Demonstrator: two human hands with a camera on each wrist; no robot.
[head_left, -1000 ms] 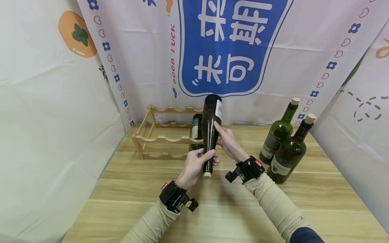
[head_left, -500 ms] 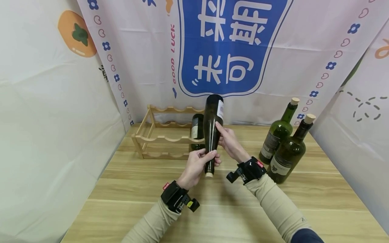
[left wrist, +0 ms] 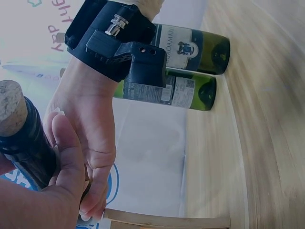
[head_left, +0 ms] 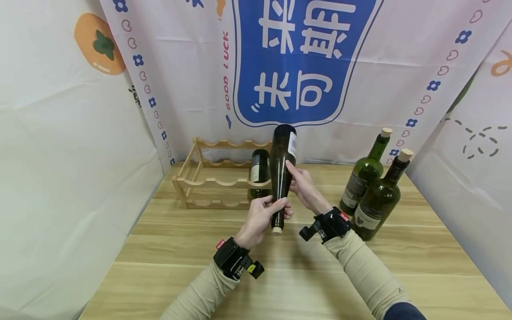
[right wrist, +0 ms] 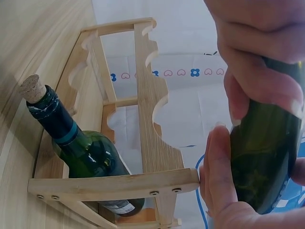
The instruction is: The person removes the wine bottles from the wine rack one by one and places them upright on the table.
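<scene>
A dark wine bottle [head_left: 281,162] is held in both hands at the right end of a two-tier wooden wine rack [head_left: 218,183]. Its corked neck points toward me and its base faces the back wall. My left hand [head_left: 256,222] grips the neck, with the cork [left wrist: 12,107] sticking out past the fingers. My right hand [head_left: 307,189] holds the body, thumb on top; its other fingers are partly hidden beneath. On the rack's lower tier lies a green wine bottle [right wrist: 95,155], cork outward. Whether the held bottle touches the upper rail is hard to tell.
Two corked wine bottles, a green one [head_left: 358,180] and a darker one [head_left: 377,206], stand upright on the wooden table [head_left: 184,262] near my right forearm. A printed cloth [head_left: 192,89] hangs close behind the rack. Another cloth wall [head_left: 80,178] borders the left side.
The held bottle and both hands have shifted slightly to the right relative to the rack. The grip of both hands looks the same; the other bottles have not moved.
</scene>
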